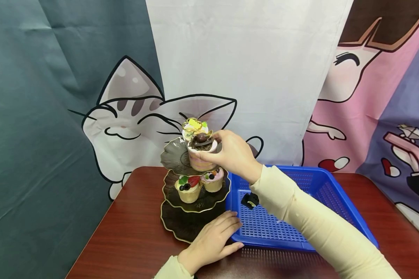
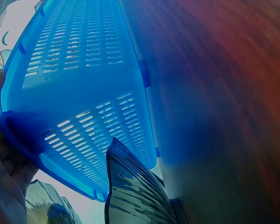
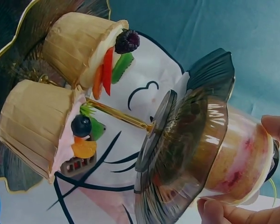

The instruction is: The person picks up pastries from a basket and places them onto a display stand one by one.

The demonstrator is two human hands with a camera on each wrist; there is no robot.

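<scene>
On the top tier (image 1: 176,155) of a dark, gold-edged cake stand is a clear dessert cup (image 3: 240,161) with layered filling and a chocolate topping. My right hand (image 1: 235,153) pinches this cup between thumb and fingers, its base right at the tier. Behind it is another cup (image 1: 190,128) with yellow fruit on top. The middle tier (image 1: 202,203) bears two fruit-topped cupcakes, one with a strawberry (image 1: 188,190) and one with pink cream (image 1: 213,182). My left hand (image 1: 214,240) rests on the near left corner of a blue plastic basket (image 1: 300,245), fingers laid over the rim.
Inside the basket lies a small black item with a pale yellow part (image 1: 250,200). The wide bottom tier (image 1: 178,221) of the stand sits on the red-brown table (image 1: 115,232), close beside the basket. A cartoon-printed curtain (image 1: 251,58) hangs behind the table.
</scene>
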